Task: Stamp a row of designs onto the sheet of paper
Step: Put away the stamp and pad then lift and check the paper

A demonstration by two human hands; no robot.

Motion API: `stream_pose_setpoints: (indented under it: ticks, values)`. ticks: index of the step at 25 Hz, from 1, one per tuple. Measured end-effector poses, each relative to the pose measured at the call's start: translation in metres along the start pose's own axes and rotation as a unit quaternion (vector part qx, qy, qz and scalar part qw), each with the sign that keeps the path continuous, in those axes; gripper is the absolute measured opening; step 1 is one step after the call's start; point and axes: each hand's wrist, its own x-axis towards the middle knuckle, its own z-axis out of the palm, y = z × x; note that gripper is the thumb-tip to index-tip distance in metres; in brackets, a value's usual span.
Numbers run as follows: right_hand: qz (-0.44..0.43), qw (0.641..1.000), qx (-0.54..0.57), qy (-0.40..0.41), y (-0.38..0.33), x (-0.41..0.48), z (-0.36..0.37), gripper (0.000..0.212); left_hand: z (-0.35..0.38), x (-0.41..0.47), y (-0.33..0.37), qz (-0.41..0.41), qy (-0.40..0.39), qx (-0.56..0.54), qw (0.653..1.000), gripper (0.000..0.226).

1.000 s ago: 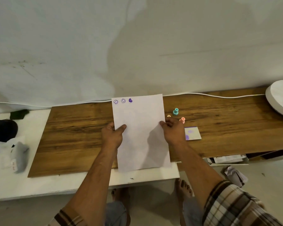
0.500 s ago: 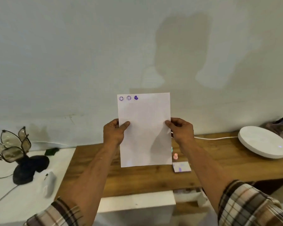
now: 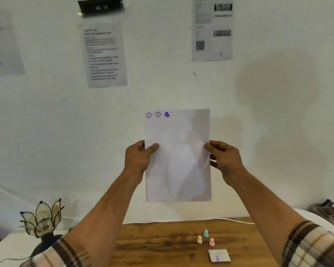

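I hold the white sheet of paper [image 3: 177, 158] upright in the air in front of the wall. My left hand [image 3: 138, 158] grips its left edge and my right hand [image 3: 223, 159] grips its right edge. Three purple stamped designs [image 3: 158, 114] sit in a row at the sheet's top left: two smiley faces and a heart. Down on the wooden desk [image 3: 162, 245] stand three small stamps, teal [image 3: 206, 233], cream [image 3: 199, 239] and pink [image 3: 212, 242]. A square ink pad [image 3: 219, 255] with purple marks lies just in front of them.
A petal-shaped glass lamp [image 3: 41, 218] stands on a white surface at the left. A white cable [image 3: 235, 220] runs along the desk's back edge. Printed sheets [image 3: 104, 54] hang on the wall. A white round object [image 3: 320, 220] lies at the right.
Both hands lifted the sheet off the desk and raised it upright before the wall. My view tilted upward, so the desk now lies low in the frame.
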Motion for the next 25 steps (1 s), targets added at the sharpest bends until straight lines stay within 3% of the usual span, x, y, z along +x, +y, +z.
stream_pose_setpoints:
  ticks: [12, 25]
  values:
    - [-0.009, 0.999, 0.034, -0.028, -0.02, -0.013, 0.012, 0.016, -0.016, -0.003, 0.019, 0.008, 0.008, -0.005, 1.0, 0.013]
    - [0.013, 0.999, 0.047, 0.005, 0.019, -0.004, 0.011, 0.017, -0.013, -0.007, -0.01, -0.015, 0.017, 0.002, 1.0, 0.013]
